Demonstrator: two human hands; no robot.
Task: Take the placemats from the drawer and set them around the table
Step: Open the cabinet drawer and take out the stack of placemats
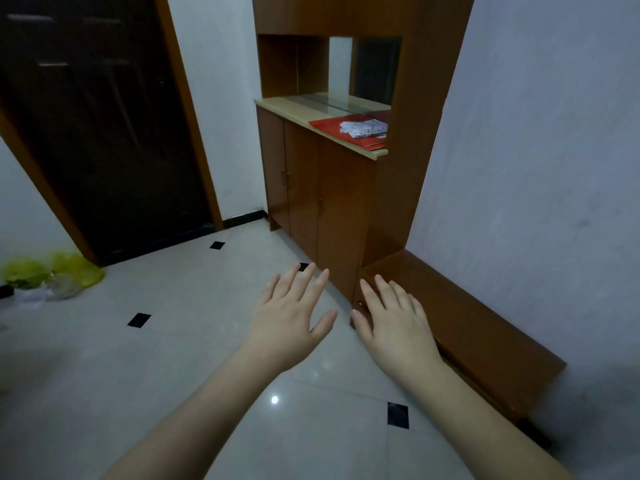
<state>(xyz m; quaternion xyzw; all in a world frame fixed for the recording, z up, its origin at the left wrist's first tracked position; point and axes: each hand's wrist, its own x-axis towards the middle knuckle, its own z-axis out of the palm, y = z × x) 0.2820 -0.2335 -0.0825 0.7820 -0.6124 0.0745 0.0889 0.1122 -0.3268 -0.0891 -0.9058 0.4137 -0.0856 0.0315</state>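
While both forearms run off frame, left hand (290, 320) and right hand (393, 318) spread empty.

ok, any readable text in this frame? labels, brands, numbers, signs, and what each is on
No readable text in this frame.
White paper slips on the red sheet on the cabinet counter: dark marks that may be print, too small and blurred to read.
Cabinet doors, dark door, yellow-green bags: no lettering visible.
Left hand and right hand hold nothing with writing on it.
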